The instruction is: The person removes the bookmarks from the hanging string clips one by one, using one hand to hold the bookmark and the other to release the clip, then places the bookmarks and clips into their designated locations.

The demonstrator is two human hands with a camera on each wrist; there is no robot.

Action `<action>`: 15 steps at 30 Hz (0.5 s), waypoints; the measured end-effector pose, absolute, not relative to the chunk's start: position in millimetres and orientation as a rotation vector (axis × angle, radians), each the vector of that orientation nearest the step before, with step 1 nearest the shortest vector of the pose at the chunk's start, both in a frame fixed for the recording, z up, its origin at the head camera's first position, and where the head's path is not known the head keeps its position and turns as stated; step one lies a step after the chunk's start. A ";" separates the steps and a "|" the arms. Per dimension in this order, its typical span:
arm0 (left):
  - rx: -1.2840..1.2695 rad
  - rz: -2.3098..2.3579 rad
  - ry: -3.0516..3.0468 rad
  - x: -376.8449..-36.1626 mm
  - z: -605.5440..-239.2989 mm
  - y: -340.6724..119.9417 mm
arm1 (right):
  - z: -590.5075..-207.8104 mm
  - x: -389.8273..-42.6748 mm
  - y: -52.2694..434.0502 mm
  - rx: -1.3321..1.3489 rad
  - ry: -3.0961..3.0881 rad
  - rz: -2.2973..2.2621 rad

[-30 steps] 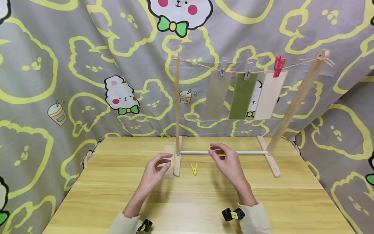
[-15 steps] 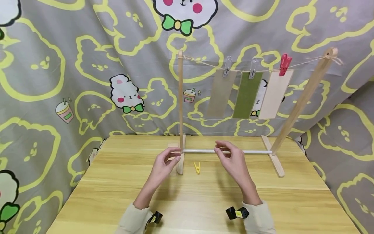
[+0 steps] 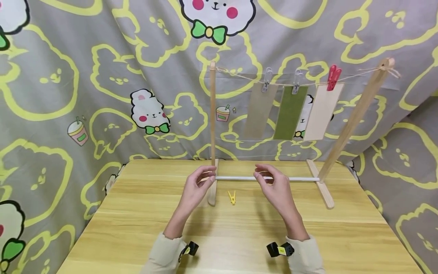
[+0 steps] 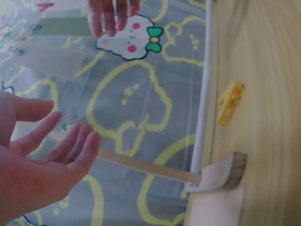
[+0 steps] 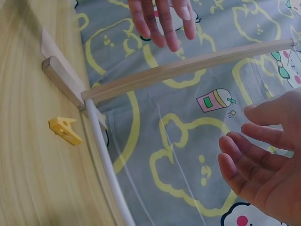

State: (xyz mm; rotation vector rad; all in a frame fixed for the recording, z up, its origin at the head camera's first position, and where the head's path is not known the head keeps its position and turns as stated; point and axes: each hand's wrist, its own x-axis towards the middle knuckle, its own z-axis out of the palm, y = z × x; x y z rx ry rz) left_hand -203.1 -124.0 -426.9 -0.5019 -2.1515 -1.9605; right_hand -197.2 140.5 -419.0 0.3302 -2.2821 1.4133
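My left hand (image 3: 198, 185) hovers by the rack's left post (image 3: 213, 114), fingers loosely bent and holding nothing. To its right my right hand (image 3: 273, 182) hangs in front of the white crossbar (image 3: 236, 178), also holding nothing. A yellow clothespin (image 3: 232, 198) lies on the table between them. A pale card (image 4: 214, 209) lies by the rack's left foot; in the head view my left hand covers it. From the string hang a taupe card (image 3: 260, 112) and a green card (image 3: 290, 114), each under a clear clip, and a cream card (image 3: 323, 112) under a red clothespin (image 3: 333, 77).
The wooden rack stands at the back of the table (image 3: 143, 217), its right foot (image 3: 321, 188) near the right side. A grey patterned curtain (image 3: 113, 87) hangs close behind. Black wrist cameras sit at both cuffs.
My left hand has moved right and farther back, now covering the pale card in the head view. The right hand has barely moved. The head view has shifted slightly.
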 end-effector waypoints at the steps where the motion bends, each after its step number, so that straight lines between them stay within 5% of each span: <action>1: -0.509 -1.966 -2.140 -204.5 -426.1 -122.7 | -418.7 -197.8 141.3 0.330 -2.276 1.409; 15: -0.550 -2.002 -2.053 -215.8 -420.1 -108.5 | -412.5 -209.2 145.8 0.378 -2.190 1.336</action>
